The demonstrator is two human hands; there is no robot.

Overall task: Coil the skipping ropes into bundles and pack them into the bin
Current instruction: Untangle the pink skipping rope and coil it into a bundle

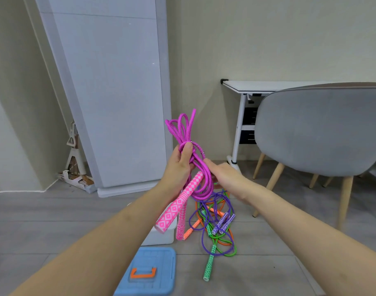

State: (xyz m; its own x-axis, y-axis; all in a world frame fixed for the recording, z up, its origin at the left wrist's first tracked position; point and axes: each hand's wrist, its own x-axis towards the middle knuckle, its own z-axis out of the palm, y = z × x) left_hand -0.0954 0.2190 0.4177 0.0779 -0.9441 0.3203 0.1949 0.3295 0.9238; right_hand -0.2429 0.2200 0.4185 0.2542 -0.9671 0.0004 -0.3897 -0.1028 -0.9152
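Note:
My left hand grips a coiled magenta skipping rope at its middle, thumb pressed over a wrap of the cord. Its loops stand up above the fist and its two pink patterned handles hang below. My right hand is just to the right, fingers extended and touching the rope's lower loops. On the floor beneath lies a tangle of purple, green and orange ropes with patterned handles. A white bin stands on the floor, mostly hidden behind my left forearm.
A blue lid with an orange handle lies on the floor near me. A grey chair with wooden legs stands at right, a white desk behind it. A tall grey panel leans against the wall at left.

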